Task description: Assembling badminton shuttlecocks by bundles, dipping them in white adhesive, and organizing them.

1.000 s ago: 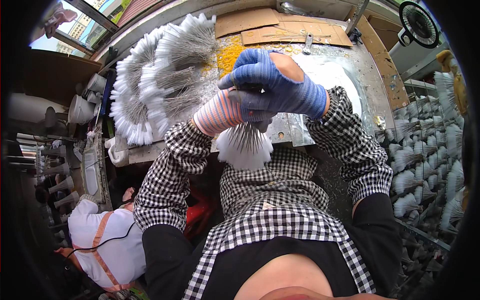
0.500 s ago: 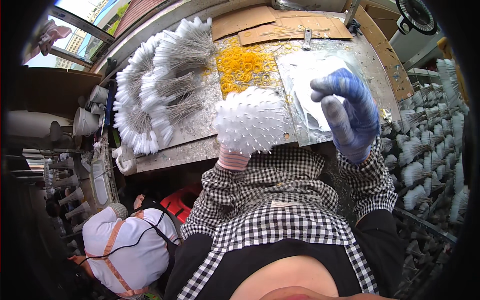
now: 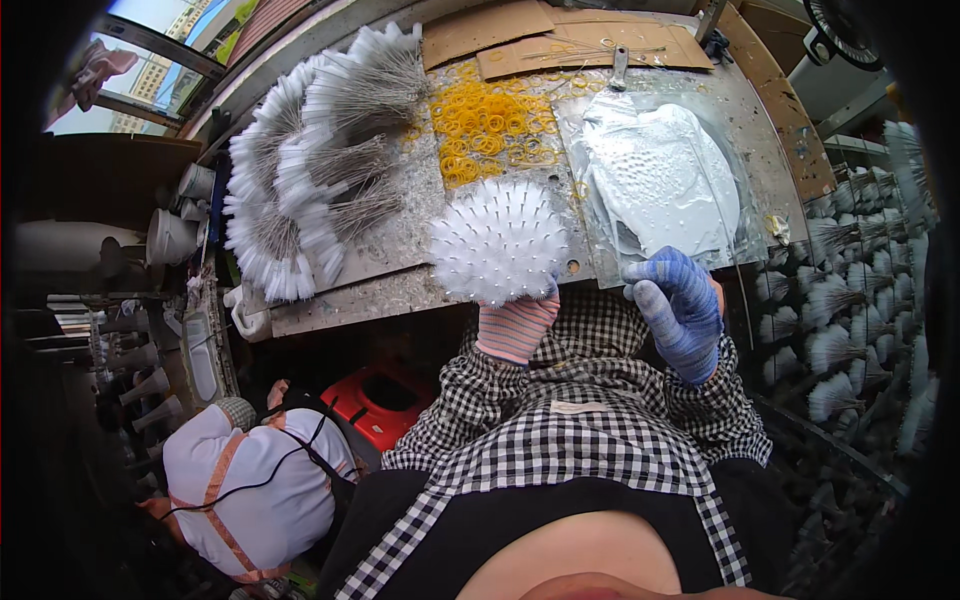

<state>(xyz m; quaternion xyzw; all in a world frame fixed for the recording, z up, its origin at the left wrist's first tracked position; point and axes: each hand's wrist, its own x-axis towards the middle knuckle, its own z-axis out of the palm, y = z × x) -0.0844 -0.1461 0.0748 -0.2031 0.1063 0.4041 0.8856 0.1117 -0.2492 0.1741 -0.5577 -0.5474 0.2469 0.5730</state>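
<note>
My left hand (image 3: 515,325), in a pink-striped glove, is closed round a bundle of white-bristled wire brushes (image 3: 498,240). The bristle heads point up as a dome dotted with wire tips; the stems are hidden. My right hand (image 3: 680,310), in a blue glove, is held in front of the table edge with thumb and forefinger curled together. Whatever may be between those fingertips is too small to make out. Just beyond it lies a plastic sheet (image 3: 750,215) with white paste (image 3: 665,170) spread on it, pocked with small dents.
Yellow rubber bands (image 3: 490,120) lie in the table's middle. Stacked brush bundles (image 3: 330,130) stand at the left. Behind are cardboard sheets (image 3: 610,45) and a scraper (image 3: 619,68). More brushes (image 3: 835,350) fill a rack at the right. A person in white (image 3: 250,490) bends at lower left beside a red stool (image 3: 380,400).
My right hand has come down and back toward me, uncovering the paste. The brush bundle in my left hand has turned more upright and shifted slightly.
</note>
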